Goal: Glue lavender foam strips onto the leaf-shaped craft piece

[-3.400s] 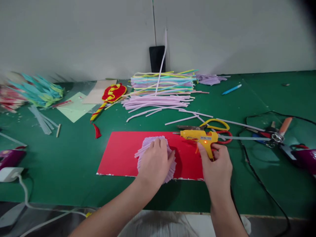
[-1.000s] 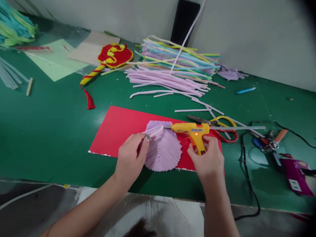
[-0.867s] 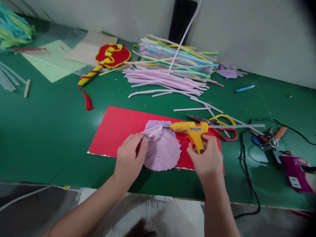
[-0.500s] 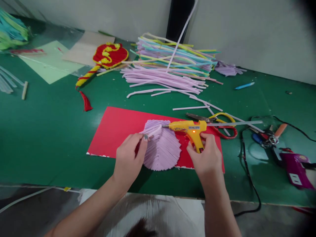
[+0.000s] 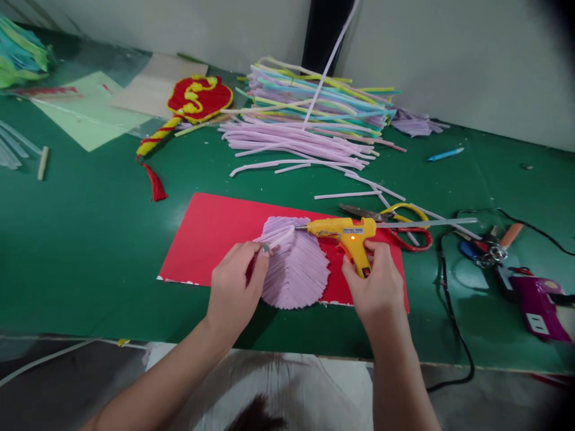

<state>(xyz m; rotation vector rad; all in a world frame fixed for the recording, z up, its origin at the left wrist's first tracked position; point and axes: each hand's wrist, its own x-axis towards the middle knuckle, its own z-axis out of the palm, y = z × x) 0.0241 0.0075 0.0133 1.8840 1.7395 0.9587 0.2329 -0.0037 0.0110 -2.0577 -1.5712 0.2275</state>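
My right hand [image 5: 377, 281] is wrapped round the grip of a yellow hot glue gun [image 5: 341, 230], its small light glowing orange and a clear glue stick [image 5: 426, 223] jutting from the back. The nozzle points left and meets the upper part of a lilac leaf-shaped piece [image 5: 299, 269] made of slanting fuzzy strips. At that piece's left edge, my left hand [image 5: 240, 275] pinches a lilac pipe cleaner [image 5: 281, 236] between thumb and finger, close to the nozzle tip. Beneath the piece lies a red card [image 5: 197, 239] on the green table.
Scissors [image 5: 395, 218] lie just behind the glue gun. Bundles of pastel pipe cleaners [image 5: 305, 137] sit at the back, left of a blue pen [image 5: 445, 154]. A red and yellow fan [image 5: 197, 99] rests back left. Keys [image 5: 492, 254], a black cord [image 5: 444, 293] and a purple device [image 5: 539, 305] are at right.
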